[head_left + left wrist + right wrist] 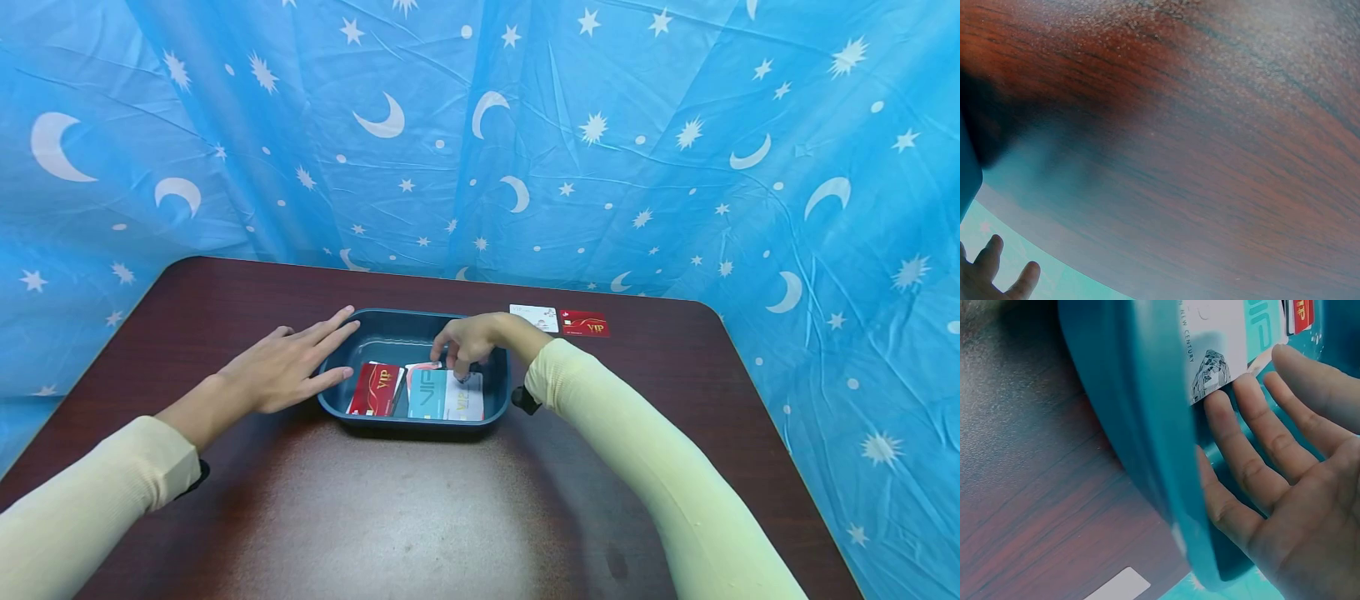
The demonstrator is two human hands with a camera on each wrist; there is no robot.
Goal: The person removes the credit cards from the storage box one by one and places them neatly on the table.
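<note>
Nearest are two pale yellow sleeves [637, 450], one on each forearm, above a dark, wood-grained surface [420, 517] with a bright shine on it. Further in stands a dark blue tray [416, 423]. Along its near side lie a red card [375, 390] marked VIP at the left, a teal card [426, 393] in the middle and a white card [467, 398] with a gem picture at the right. The left hand [292, 367] is at the tray's left rim, its grip slack, fingers outstretched and spread. The right hand [471, 340] reaches down into the tray; its grip is loose, the fingers slightly bent and apart, with fingertips at the far edge of the white card. Beyond, to the right of the tray, a pale card [534, 317] and another red one lie side by side. A blue curtain [600, 167] with moons and stars hangs behind.
</note>
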